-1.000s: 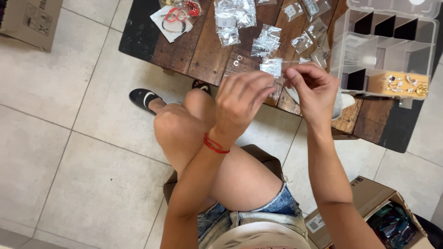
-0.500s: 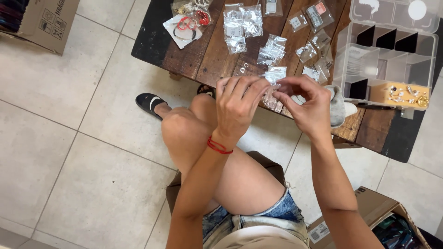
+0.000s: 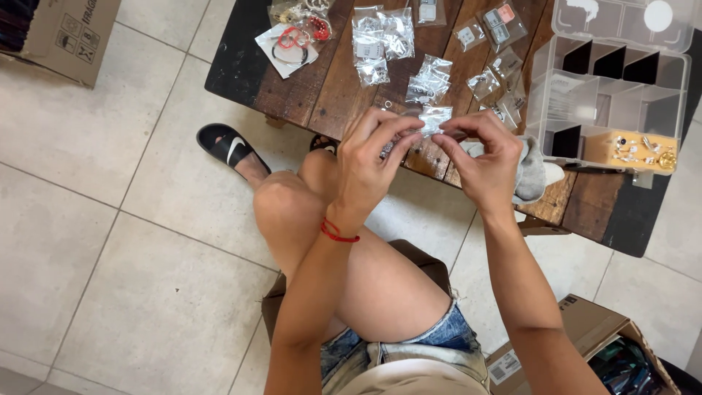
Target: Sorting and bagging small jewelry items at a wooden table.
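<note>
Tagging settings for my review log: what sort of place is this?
Probably a home craft corner: a dark wooden plank table on pale floor tiles, strewn with small clear plastic bags, beside a clear compartmented organiser box.

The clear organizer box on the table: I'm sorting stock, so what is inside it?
In the clear organizer box, one compartment holds small metal jewelry pieces on a tan base. The other compartments look empty between black dividers. Glare on the open lid hides detail.

both hands have drawn together, pinching the small clear bag [image 3: 431,117] at its top.
</note>
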